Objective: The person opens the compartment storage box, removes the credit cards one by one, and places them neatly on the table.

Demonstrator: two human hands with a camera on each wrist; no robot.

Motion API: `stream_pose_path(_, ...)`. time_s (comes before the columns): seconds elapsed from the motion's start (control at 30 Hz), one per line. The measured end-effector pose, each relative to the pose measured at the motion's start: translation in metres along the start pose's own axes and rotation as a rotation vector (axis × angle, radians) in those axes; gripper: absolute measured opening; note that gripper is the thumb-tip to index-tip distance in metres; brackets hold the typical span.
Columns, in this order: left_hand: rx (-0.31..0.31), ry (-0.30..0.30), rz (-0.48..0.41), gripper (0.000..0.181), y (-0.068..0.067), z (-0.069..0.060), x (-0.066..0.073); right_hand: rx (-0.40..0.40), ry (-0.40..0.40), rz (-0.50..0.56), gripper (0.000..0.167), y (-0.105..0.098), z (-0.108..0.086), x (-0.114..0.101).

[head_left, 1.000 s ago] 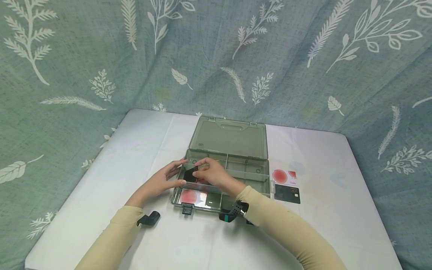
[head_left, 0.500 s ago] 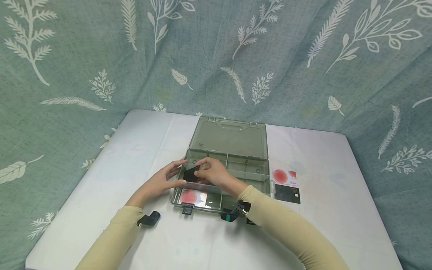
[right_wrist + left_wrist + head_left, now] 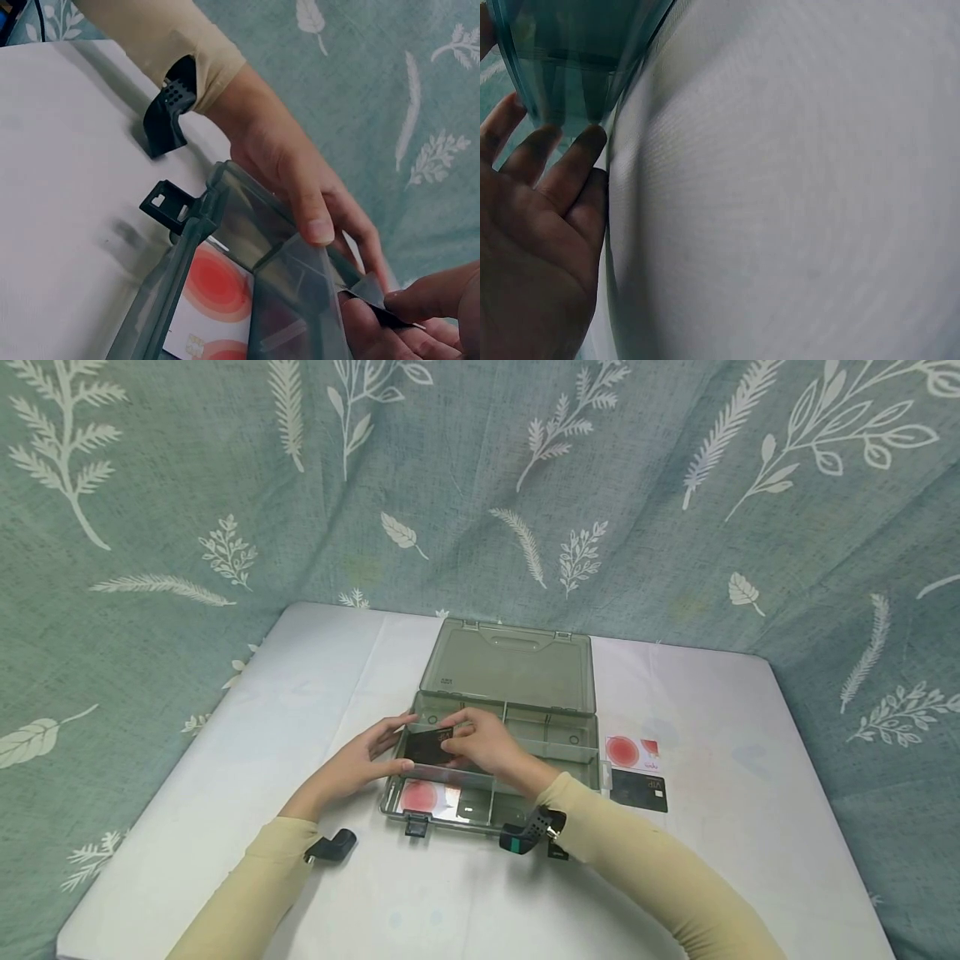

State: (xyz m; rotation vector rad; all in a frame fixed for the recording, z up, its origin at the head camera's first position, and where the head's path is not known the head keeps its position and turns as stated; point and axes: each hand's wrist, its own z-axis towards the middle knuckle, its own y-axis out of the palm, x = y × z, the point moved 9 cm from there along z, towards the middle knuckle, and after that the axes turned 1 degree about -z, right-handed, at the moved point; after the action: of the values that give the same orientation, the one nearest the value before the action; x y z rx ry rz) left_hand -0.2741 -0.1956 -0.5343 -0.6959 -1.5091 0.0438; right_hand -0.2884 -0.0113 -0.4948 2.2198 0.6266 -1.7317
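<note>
your right hand [image 3: 483, 743] is nearly closed at the fingertips, pinching the black card [image 3: 427, 747] by its right end at the centre of the head view. the thumb is on the near face and the fingers reach behind, probably because the narrow compartment leaves only that edge free to grasp. your left hand [image 3: 367, 756], left of centre, is spread with fingers fairly straight along the left end of the box [image 3: 551, 727]; it touches the rim and outer wall and has hold of no card, seemingly to steady the box. the lid [image 3: 510, 668] lies folded back above it, which leaves the compartments reachable.

the black card sits in the left compartment of the middle row, most of it extending left from your pinch, toward your left hand. whether its lower edge touches the floor there, you cannot tell.

a red-patterned card [image 3: 417, 796] lies in the front-left compartment; another red card [image 3: 622, 752] and a dark vip card [image 3: 637, 790] rest right of the box, apparently within reach.
</note>
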Motion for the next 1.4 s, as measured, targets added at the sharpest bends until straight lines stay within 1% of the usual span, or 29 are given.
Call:
stream_pose_path(0.33, 0.010, -0.020, 0.007, 0.078, 0.000, 0.001, -0.002, 0.023, -0.003, 0.021, 0.036, -0.007, -0.003, 0.000)
stream_pose_path(0.57, 0.006, 0.001, 0.007, 0.077, 0.001, 0.002, 0.000, 0.017, 0.005, 0.037, 0.040, -0.013, -0.007, 0.001)
stream_pose_path(0.77, 0.011, 0.003, 0.006, 0.076, 0.001, 0.002, 0.000, 0.013, 0.000, 0.032, 0.039, -0.020, -0.010, 0.004)
stream_pose_path(0.97, 0.009, 0.003, 0.000, 0.076, 0.001, 0.002, 0.001, 0.006, -0.004, 0.026, 0.041, -0.024, -0.013, 0.006)
stream_pose_path(1.4, 0.003, 0.021, 0.005, 0.076, 0.001, 0.003, 0.000, 0.031, -0.010, 0.039, 0.042, -0.038, -0.022, 0.009)
